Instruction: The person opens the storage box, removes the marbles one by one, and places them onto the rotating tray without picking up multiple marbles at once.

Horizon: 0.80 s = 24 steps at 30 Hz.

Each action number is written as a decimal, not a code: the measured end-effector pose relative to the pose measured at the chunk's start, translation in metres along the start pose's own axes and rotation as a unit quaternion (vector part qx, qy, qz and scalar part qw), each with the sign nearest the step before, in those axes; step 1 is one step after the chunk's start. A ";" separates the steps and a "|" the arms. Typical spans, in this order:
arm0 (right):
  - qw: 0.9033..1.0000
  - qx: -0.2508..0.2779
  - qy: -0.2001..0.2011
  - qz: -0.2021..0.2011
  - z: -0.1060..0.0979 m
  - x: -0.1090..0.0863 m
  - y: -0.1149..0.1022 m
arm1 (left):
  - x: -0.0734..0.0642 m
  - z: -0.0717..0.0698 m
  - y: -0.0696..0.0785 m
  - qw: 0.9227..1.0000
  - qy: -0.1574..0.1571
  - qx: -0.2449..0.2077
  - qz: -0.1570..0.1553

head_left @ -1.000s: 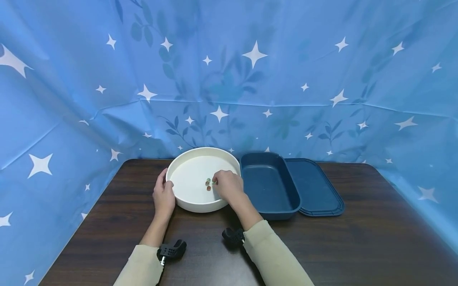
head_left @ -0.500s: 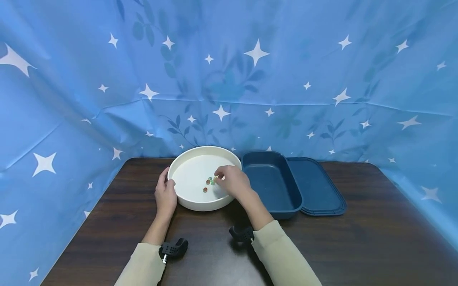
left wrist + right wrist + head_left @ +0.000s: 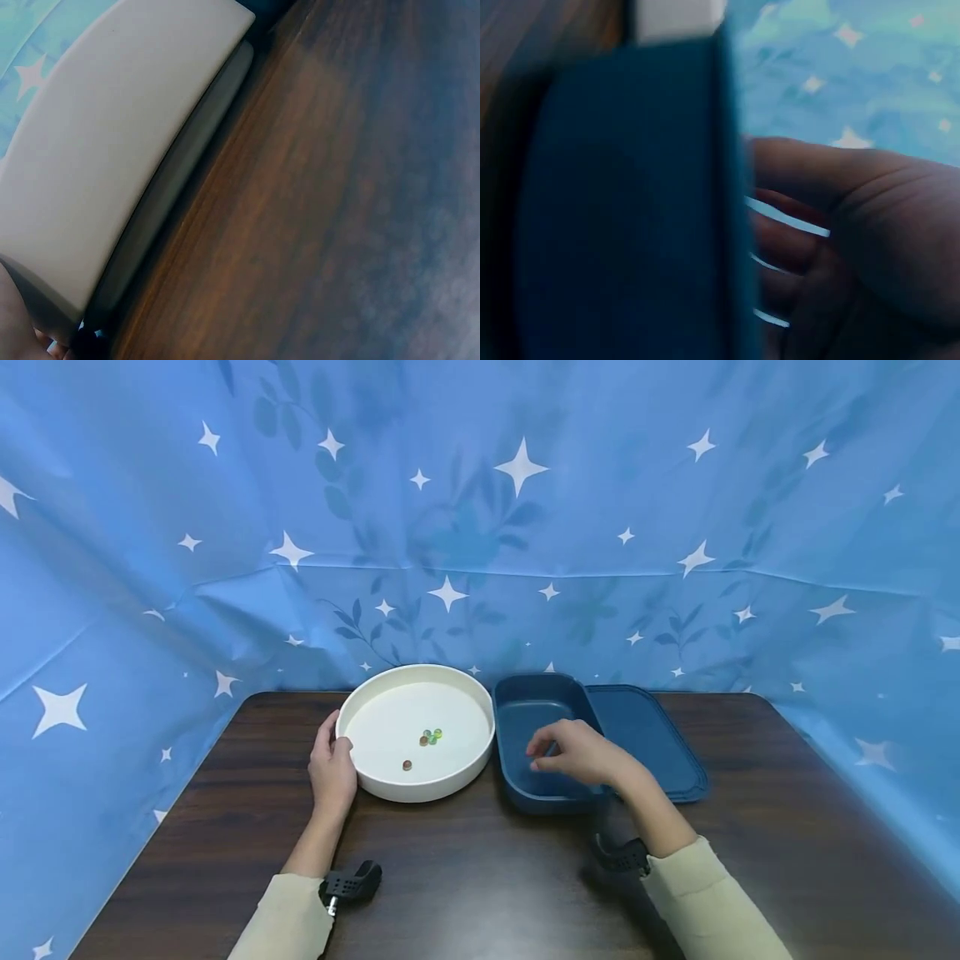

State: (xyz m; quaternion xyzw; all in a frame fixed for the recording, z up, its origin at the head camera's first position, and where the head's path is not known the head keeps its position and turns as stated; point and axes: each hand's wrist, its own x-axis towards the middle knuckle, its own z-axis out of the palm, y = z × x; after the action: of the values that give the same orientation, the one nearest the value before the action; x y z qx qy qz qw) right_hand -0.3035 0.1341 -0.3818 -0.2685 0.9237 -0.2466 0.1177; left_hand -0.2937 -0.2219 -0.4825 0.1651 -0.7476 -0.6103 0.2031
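Observation:
My left hand (image 3: 332, 772) holds the side of a round white dish (image 3: 363, 770), its thumb at the rim; in the left wrist view the dish's outer wall (image 3: 112, 142) fills the upper left. Several small glass marbles lie inside: a cluster with a green marble (image 3: 432, 739), and a brown marble (image 3: 407, 766) nearer the front. My right hand (image 3: 577, 753) is over a deep blue rectangular box (image 3: 525, 797), thumb and index finger bent toward each other. The box wall (image 3: 630, 202) hides its fingertips in the right wrist view; I cannot tell whether they pinch a marble.
A flat blue lid (image 3: 645, 727) lies to the right of the box, partly under it or beside its edge. Dish and box stand side by side near the back of the dark wooden table (image 3: 465, 868). A blue starry curtain (image 3: 480, 527) hangs behind.
My right hand has moved right, from above the marbles in the dish to over the blue box. The front brown marble has rolled away from the cluster, forward and left. My left hand stays at the dish.

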 end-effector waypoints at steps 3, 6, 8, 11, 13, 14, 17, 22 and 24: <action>0.997 -0.002 -0.079 -0.014 -0.002 -0.006 0.017 | 0.000 -0.004 0.001 1.000 0.000 0.002 0.003; 0.990 0.000 -0.142 -0.026 0.000 -0.006 0.026 | 0.000 -0.005 0.002 1.000 -0.003 0.003 0.005; 0.985 0.004 -0.168 -0.039 0.004 -0.001 0.028 | 0.000 -0.005 0.002 1.000 -0.003 0.005 0.003; 0.982 0.018 -0.182 -0.043 0.011 0.007 0.028 | -0.001 -0.003 0.002 1.000 -0.004 0.003 0.000; 0.982 0.024 -0.183 -0.038 0.015 0.013 0.026 | -0.002 -0.003 0.001 1.000 -0.007 0.004 -0.001; 0.983 0.024 -0.181 -0.036 0.017 0.016 0.025 | -0.002 -0.002 0.001 1.000 -0.009 0.003 -0.001; 0.984 0.022 -0.174 -0.040 0.022 0.022 0.019 | -0.002 -0.002 0.000 1.000 -0.012 0.001 -0.002; 0.985 -0.001 -0.160 -0.056 0.026 0.029 0.011 | -0.001 -0.001 -0.001 1.000 -0.008 -0.002 -0.004; 0.986 -0.014 -0.152 -0.062 0.028 0.031 0.008 | 0.000 -0.001 -0.001 1.000 -0.005 -0.004 -0.001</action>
State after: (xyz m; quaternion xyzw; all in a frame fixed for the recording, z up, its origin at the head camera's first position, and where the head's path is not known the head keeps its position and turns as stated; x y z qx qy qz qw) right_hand -0.3235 0.1120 -0.4124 -0.3611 0.8802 -0.1967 0.2371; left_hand -0.2926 -0.2230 -0.4830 0.1626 -0.7460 -0.6142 0.1995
